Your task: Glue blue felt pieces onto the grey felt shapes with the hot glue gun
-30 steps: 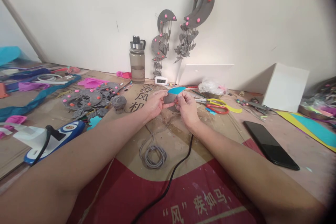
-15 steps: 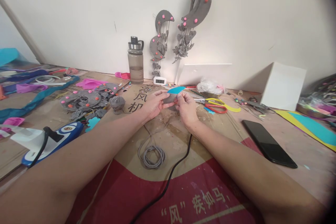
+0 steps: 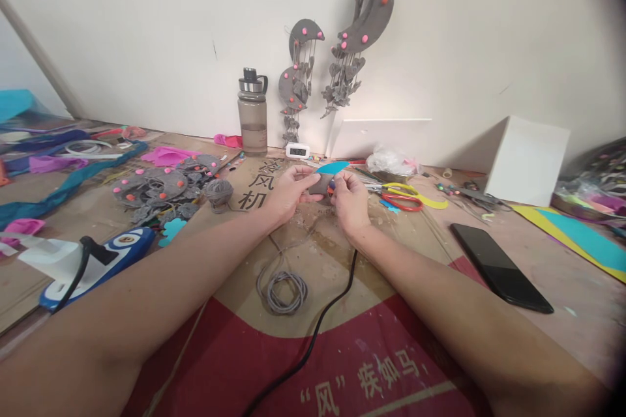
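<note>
My left hand (image 3: 292,194) pinches a grey felt-like piece (image 3: 320,186) between thumb and fingers. A bright blue curved piece (image 3: 335,168) lies along its upper edge. My right hand (image 3: 353,203) is closed at the right side of the grey piece, its fingertips around something small. A bit of dark blue and orange shows there, too small to name. Below the hands, a coil of grey cord (image 3: 286,293) lies on the cardboard (image 3: 235,293), with a strand running up toward the hands. A ball of grey yarn (image 3: 219,193) sits left of my left hand.
Scissors (image 3: 402,197) with red and yellow handles lie right of my hands, and a black phone (image 3: 501,267) farther right. A bottle (image 3: 253,114) and a small clock (image 3: 298,151) stand at the wall. A black cable (image 3: 323,319) crosses the cardboard; a power strip (image 3: 98,267) lies left.
Both hands have shifted slightly with the grey and blue pieces, which have turned a little. A dark blue and orange bit now shows at my right fingertips.
</note>
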`<action>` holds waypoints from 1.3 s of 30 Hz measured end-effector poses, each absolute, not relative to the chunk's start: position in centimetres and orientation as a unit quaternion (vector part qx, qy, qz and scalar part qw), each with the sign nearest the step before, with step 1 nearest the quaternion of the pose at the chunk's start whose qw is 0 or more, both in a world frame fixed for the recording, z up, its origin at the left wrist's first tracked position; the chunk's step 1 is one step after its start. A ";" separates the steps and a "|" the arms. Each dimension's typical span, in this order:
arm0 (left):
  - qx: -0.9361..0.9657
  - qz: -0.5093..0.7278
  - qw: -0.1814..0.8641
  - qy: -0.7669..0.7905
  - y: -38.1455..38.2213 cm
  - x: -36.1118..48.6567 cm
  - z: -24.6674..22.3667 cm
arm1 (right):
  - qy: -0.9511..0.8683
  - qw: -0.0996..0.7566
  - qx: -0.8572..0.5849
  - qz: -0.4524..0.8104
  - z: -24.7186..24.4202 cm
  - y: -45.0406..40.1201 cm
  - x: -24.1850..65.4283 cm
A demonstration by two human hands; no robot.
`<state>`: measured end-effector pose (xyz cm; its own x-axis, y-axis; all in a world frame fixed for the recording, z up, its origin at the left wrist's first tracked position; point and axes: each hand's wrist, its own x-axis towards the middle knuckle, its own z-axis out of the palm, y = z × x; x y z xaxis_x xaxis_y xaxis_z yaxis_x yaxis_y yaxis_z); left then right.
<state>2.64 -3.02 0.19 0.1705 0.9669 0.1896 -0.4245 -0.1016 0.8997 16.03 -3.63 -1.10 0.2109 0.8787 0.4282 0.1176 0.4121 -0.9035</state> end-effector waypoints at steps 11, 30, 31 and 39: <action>0.651 0.602 0.288 0.363 -4.5 3.2 0.8 | -0.528 0.649 -0.482 0.260 -0.4 -4.3 15.9; 0.541 0.617 0.424 0.384 -3.9 3.1 0.7 | -0.634 0.589 -0.443 0.234 0.3 -5.9 14.8; 0.535 0.618 0.431 0.383 -3.9 3.1 0.8 | -0.633 0.590 -0.443 0.234 0.3 -5.9 14.8; 0.487 0.628 0.519 0.314 -3.8 3.4 0.9 | -0.603 0.619 -0.453 0.219 0.5 -5.8 15.0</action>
<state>3.45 -3.80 0.90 0.0133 0.9580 0.2865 -0.3471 -0.2643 0.8998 14.96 -5.84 0.54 0.1759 0.8177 0.5481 0.2757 0.4936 -0.8249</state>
